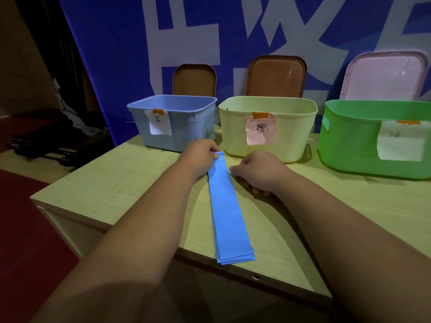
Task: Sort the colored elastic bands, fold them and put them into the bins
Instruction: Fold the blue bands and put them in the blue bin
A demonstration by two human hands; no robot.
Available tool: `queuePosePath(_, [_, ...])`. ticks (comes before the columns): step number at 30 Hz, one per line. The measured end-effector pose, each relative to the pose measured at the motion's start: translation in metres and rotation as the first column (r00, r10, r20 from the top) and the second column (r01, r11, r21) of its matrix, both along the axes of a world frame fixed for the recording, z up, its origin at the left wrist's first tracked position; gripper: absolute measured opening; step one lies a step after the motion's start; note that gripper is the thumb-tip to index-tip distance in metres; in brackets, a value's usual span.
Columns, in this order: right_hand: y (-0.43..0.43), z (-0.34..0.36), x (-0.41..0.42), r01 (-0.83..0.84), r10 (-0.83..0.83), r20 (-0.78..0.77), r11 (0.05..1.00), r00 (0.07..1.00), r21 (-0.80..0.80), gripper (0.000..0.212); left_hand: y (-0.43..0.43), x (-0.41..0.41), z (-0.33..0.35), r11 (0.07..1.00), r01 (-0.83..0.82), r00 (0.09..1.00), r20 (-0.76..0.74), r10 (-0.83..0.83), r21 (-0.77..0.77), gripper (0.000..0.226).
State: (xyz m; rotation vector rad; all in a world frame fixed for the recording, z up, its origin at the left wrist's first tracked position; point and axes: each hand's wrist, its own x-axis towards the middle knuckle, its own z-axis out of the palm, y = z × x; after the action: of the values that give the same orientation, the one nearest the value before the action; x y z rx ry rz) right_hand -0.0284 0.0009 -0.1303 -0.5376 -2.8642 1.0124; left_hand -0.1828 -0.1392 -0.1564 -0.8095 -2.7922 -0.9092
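Three bins stand in a row along the far side of the tabletop: a blue bin on the left, a pale yellow bin in the middle and a green bin on the right. Each has a handwritten paper label taped to its front wall. From my station I cannot see the bin floors, so I cannot say whether anything has gone in. The part of the blue bin's inside that shows holds nothing.

One blue elastic band lies flat and lengthwise on the tabletop. Its near end sits just over the front edge and its far end lies before the gap between the blue and yellow bins. At the near end I see several stacked layers, so it is either doubled over or more than one band; I cannot tell which.

My left grip is at the band's far end, thumb on top of the corner, pinching it as far as I can see. My right grip sits just beside the band's right edge, fingers curled under, thumb tip touching that edge. Whether it pinches the band or only steadies it, I cannot tell.

I judge this band as sorted but not finished. The blue bin is the match and stands near my left grip, yet the band lies at full length, so folding it short and dropping it in are left. No other bands are in view.
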Motion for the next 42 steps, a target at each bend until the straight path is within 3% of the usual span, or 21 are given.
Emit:
queuePosePath(4, [0.001,-0.007,0.0,0.001,-0.027,-0.199,0.991,0.98,-0.131,0.027,-0.005,0.006,0.007,0.996,0.074,0.997,-0.022,-0.073,0.048,0.012])
queuePosePath(8, [0.0,-0.008,-0.004,0.007,-0.039,-0.34,0.995,0.94,-0.095,0.019,-0.012,0.019,0.015,0.962,0.178,0.984,-0.034,-0.174,0.207,0.015])
queuePosePath(13, [0.004,-0.009,-0.012,-0.029,-0.041,-0.497,0.991,0.867,-0.133,0.034,-0.014,0.039,0.027,0.832,0.281,0.947,0.004,-0.322,0.478,0.016])
queuePosePath(18, [0.007,-0.002,-0.01,-0.092,-0.03,-0.649,0.984,0.76,-0.153,0.017,-0.012,0.045,0.032,0.756,0.248,0.939,0.042,-0.342,0.605,0.014])
queuePosePath(22, [0.01,0.003,-0.015,-0.055,-0.096,-0.738,0.983,0.668,-0.178,0.007,-0.01,0.05,0.035,0.627,0.167,0.884,0.165,-0.437,0.761,0.019])
queuePosePath(25, [0.009,0.011,-0.013,-0.064,-0.163,-0.782,0.966,0.601,-0.251,0.008,-0.012,0.054,0.037,0.676,0.169,0.869,0.215,-0.445,0.718,0.021])
queuePosePath(28, [0.007,0.014,-0.009,-0.058,-0.126,-0.797,0.978,0.59,-0.198,0.012,-0.013,0.058,0.038,0.725,0.18,0.889,0.205,-0.409,0.665,0.016])
queuePosePath(38, [0.001,0.01,-0.012,-0.099,0.015,-0.832,0.994,0.555,-0.048,0.021,-0.011,0.061,0.041,0.647,0.123,0.896,0.196,-0.398,0.752,0.022])
queuePosePath(42, [0.001,0.007,-0.018,-0.073,0.044,-0.828,0.997,0.559,0.004,0.008,-0.013,0.055,0.04,0.629,0.102,0.905,0.191,-0.381,0.771,0.013])
